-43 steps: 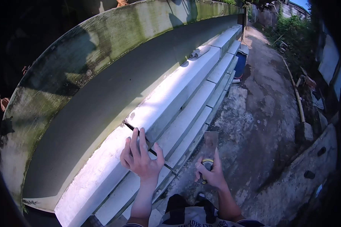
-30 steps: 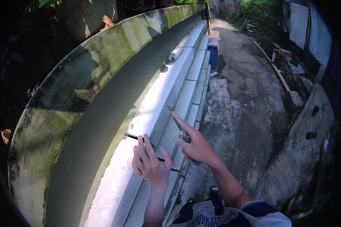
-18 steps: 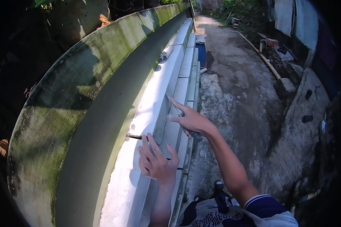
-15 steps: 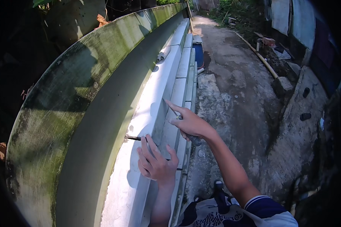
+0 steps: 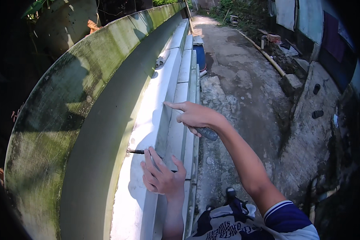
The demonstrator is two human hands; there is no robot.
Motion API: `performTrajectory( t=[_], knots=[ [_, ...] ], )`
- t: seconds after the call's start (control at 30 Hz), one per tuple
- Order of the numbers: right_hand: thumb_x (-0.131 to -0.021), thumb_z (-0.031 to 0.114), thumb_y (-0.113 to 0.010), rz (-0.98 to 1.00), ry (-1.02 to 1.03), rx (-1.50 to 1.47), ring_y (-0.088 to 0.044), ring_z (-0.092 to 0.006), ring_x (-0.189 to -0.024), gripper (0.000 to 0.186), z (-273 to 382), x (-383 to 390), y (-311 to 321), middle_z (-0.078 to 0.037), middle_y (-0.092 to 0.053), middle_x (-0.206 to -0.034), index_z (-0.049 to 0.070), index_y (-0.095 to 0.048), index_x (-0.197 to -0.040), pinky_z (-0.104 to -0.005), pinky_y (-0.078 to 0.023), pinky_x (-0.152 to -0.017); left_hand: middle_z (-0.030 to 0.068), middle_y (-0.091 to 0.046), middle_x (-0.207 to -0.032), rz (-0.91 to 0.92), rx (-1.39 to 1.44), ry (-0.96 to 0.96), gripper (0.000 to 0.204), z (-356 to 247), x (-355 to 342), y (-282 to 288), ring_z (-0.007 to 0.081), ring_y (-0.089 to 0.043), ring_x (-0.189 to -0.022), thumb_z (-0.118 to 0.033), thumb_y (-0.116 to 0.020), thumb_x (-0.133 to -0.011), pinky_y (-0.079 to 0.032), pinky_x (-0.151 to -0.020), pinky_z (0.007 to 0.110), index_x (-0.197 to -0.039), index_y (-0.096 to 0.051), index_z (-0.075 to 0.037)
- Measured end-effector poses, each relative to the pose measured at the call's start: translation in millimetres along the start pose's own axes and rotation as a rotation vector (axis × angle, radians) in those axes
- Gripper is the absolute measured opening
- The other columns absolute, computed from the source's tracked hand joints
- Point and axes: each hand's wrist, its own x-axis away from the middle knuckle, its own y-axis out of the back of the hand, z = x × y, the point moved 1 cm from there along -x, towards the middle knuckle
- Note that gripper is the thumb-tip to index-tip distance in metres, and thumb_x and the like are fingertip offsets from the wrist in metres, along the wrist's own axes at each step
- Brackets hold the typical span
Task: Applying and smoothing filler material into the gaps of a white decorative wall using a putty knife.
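A: Where is the left hand (image 5: 164, 176)?
B: Over the narrow dark gap (image 5: 138, 151) between two pale blocks in the top row, the near block (image 5: 126, 200) and the far block (image 5: 156, 104). Its fingers are loosely spread, thumb apart, and I see nothing gripped in them; what lies under the palm is hidden.

A: And the right hand (image 5: 198, 116)?
B: Farther along, beside the far block. Its fingers are curled closed around a tool with a grey handle (image 5: 208, 134), which sticks out behind the palm. The index finger is stretched toward the block's upper edge.

A: Does the tool touch the block?
B: I can't tell; its front end is mostly covered by the hand.

A: What's around them?
B: The blocks run in stepped rows beside a curved, mossy wall (image 5: 84, 80). Grey tubes (image 5: 162, 60) lie on the top row, with a blue barrel (image 5: 200, 56) beyond. A rough path (image 5: 244, 92) runs along the right.
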Motion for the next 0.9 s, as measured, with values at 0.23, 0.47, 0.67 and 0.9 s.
performTrajectory(
  t=[0.23,0.47,0.67,0.9],
  knots=[
    [-0.105,0.019,-0.042,-0.006,0.009,-0.162,-0.052,-0.0123,-0.044,0.06,-6,56,-42,-0.008,-0.06,-0.072,0.019,-0.025,-0.162,-0.0287,-0.049,-0.045,-0.0041,-0.063,-0.138,0.001,0.02,0.008,0.055,0,2,0,0.0204,-0.053,-0.124,-0.046,-0.051,-0.095,-0.029,-0.105,0.035,-0.139,-0.061,-0.015],
    [-0.106,0.019,-0.039,0.071,0.065,-0.185,-0.052,-0.016,-0.044,0.055,-5,75,-80,-0.015,-0.066,-0.087,0.022,-0.03,-0.161,-0.033,-0.05,-0.047,0.0007,-0.058,-0.143,-0.04,0.174,0.052,0.062,-4,7,-1,0.023,-0.053,-0.125,-0.04,-0.055,-0.097,-0.029,-0.108,0.04,-0.146,-0.046,-0.003],
    [-0.107,0.02,-0.04,0.007,0.064,-0.229,-0.052,-0.0145,-0.045,0.052,-16,71,-89,-0.015,-0.066,-0.087,0.017,-0.035,-0.159,-0.0333,-0.051,-0.048,0.0026,-0.056,-0.145,0.033,0.158,0.012,0.059,0,5,1,0.0246,-0.052,-0.125,-0.034,-0.053,-0.097,-0.029,-0.109,0.04,-0.146,-0.044,-0.001],
    [-0.108,0.02,-0.038,-0.234,0.08,-0.323,-0.047,-0.0092,-0.038,0.052,-32,44,-75,-0.002,-0.052,-0.057,0.016,-0.032,-0.16,-0.0281,-0.048,-0.041,0.0015,-0.061,-0.141,0.026,0.13,0.018,0.059,3,8,6,0.0221,-0.052,-0.129,-0.023,-0.044,-0.088,-0.031,-0.107,0.037,-0.145,-0.05,-0.006]
  ],
)
